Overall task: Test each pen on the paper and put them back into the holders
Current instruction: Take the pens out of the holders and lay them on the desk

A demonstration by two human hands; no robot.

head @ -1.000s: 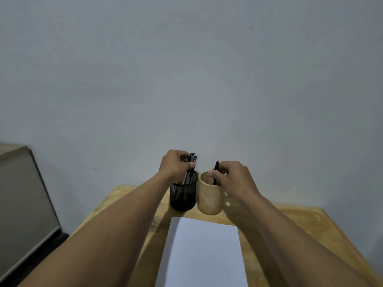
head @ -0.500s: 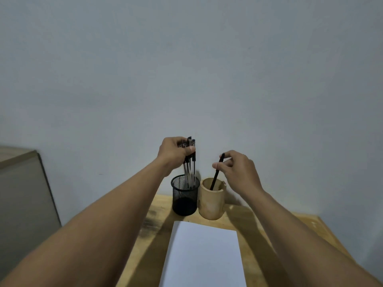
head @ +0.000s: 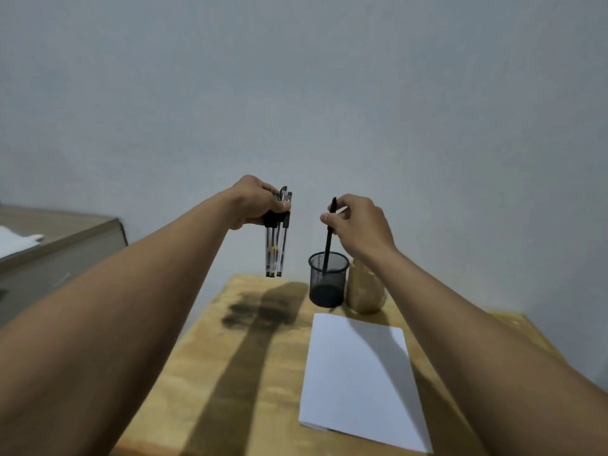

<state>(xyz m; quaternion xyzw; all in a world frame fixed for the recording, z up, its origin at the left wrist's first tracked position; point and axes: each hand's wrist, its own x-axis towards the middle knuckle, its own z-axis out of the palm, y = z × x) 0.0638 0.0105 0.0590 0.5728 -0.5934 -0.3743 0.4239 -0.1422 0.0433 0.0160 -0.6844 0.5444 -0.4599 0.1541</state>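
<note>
My left hand [head: 255, 200] has its fingers [head: 279, 205] closed round a bundle of clear pens [head: 276, 240], gripped at the capped ends, barrels hanging straight down, well above the tabletop [head: 210, 357]. My right hand [head: 360, 225] pinches a single black pen [head: 328, 240] near its top; its lower end hangs at the mouth of the black mesh holder [head: 329, 279], directly below those fingers. The wooden holder [head: 365, 291] stands touching it, beneath my right wrist. The paper [head: 358, 373] lies nearer me, blank. The pens look light, stiff and smooth; the bundle could fan or slip, so I judge a firm hold at the caps best, and a grip low on the barrel for writing.
</note>
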